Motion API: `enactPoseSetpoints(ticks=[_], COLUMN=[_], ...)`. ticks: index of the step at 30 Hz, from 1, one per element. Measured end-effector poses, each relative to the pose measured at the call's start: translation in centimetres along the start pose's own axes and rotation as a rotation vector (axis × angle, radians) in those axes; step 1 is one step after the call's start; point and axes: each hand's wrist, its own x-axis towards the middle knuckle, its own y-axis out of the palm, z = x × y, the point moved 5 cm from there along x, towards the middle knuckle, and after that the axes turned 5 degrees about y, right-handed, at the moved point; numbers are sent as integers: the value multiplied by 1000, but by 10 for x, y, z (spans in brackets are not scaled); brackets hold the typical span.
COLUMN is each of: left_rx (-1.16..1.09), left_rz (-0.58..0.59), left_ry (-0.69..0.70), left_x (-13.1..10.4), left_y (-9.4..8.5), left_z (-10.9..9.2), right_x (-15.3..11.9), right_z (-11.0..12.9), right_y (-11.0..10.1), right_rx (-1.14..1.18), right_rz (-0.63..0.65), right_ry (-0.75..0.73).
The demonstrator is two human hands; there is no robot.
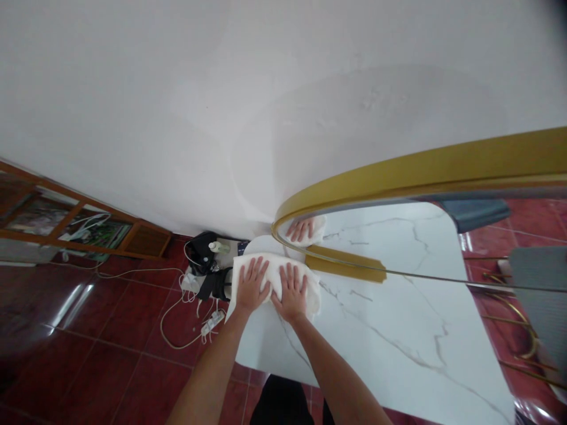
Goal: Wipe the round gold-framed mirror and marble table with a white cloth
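Head view: a person presses the left hand (251, 284) and right hand (291, 289), fingers spread flat, side by side on a white cloth (274, 283) lying crosswise at the marble table's (398, 319) far-left corner, just before the gold-framed mirror (398, 171).

My left hand (252, 286) and right hand (291, 290) lie flat, palms down, side by side, fingers spread, arms outstretched.

A white marble-patterned desk (398, 330) with grey veins fills the lower right of the frame. At its upper left corner a folded white cloth (274, 277) lies flat on it, and a gold-framed mirror (398, 171) stands on the desk just behind the cloth.
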Motion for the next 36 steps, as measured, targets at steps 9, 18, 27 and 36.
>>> enactPoseSetpoints(ticks=[9,18,27,36], left_rx=[40,89,72,18], left_rz=[57,107,81,67], left_ry=[93,130,165,282], left_x=[-71,-118,-108,-76], left_y=[-4,6,25,43], left_z=[-40,-131,-242,-349], right_x=[-77,-150,-196,-233], right_z=[-30,-110,-212,-321], right_y=[-10,-20,-39,-61], right_rx=[54,118,83,1], right_rz=[62,109,98,51], right_ry=[-104,-189,-133,-50])
